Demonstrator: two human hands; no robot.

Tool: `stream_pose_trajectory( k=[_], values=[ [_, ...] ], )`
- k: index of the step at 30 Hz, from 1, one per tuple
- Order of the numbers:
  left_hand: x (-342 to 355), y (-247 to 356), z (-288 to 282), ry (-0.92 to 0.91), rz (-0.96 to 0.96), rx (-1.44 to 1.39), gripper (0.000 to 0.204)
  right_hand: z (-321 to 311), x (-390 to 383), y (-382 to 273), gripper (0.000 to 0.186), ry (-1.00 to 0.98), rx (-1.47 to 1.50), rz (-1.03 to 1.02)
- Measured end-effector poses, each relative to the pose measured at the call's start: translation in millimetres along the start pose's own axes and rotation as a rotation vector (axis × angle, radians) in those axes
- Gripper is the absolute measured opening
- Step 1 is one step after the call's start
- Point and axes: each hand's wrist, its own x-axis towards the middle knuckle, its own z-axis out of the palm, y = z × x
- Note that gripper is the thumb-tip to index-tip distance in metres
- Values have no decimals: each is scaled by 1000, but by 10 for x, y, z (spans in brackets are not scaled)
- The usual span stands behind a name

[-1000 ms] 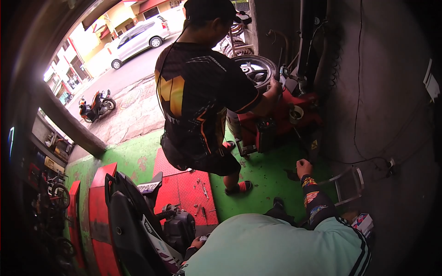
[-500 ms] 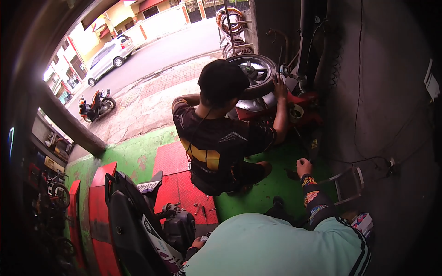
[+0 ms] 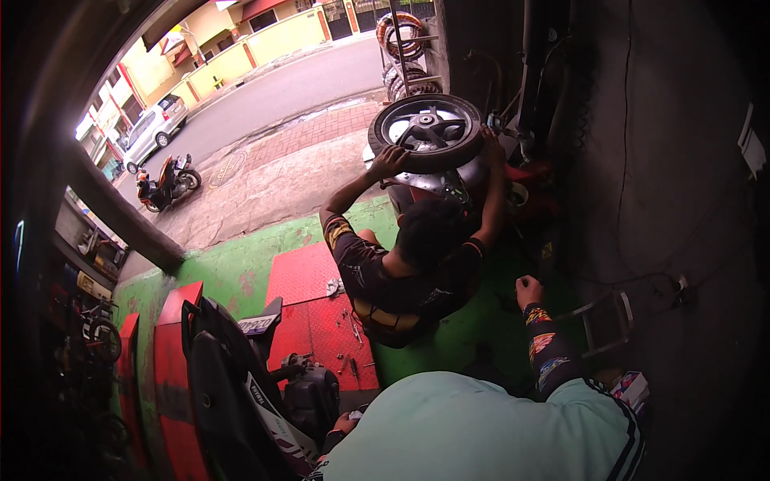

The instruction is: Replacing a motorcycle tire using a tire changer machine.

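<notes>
My right hand (image 3: 528, 291), in a patterned sleeve, is raised right of the crouching person, fingers curled closed; what they hold, if anything, is unclear. Low beside a black scooter (image 3: 241, 385), my left hand (image 3: 346, 423) is closed round a small pale object I cannot make out. Ahead, a co-worker (image 3: 401, 289) in a dark shirt crouches at a red tyre machine (image 3: 533, 192), both hands gripping a black tyred wheel (image 3: 425, 128) lying flat on its silver turntable (image 3: 461, 180).
Red ramp plates (image 3: 297, 273) with scattered tools lie on the green floor. A metal frame (image 3: 622, 317) stands at right by the wall. Outside are a parked scooter (image 3: 168, 183), a silver car (image 3: 152, 128) and a rack of tyres (image 3: 401, 44).
The co-worker has gone from standing to a low crouch and now has both hands on the wheel. The silver car outside has moved down-left along the street. My hands stay in place.
</notes>
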Motion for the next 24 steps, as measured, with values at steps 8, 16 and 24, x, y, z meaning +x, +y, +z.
stream_pose_trajectory(
  k=[8, 16, 24],
  values=[
    [-8, -20, 41, 19, 0, 2, 48, 17, 15, 26, 21, -26, 0, -9],
    [3, -16, 20, -12, -1, -29, 48, 9, 10, 16, 21, -18, -29, -26],
    [-10, -27, -3, -20, -1, -73, 50, 2, 2, 8, 21, 29, -69, -58]
  ],
)
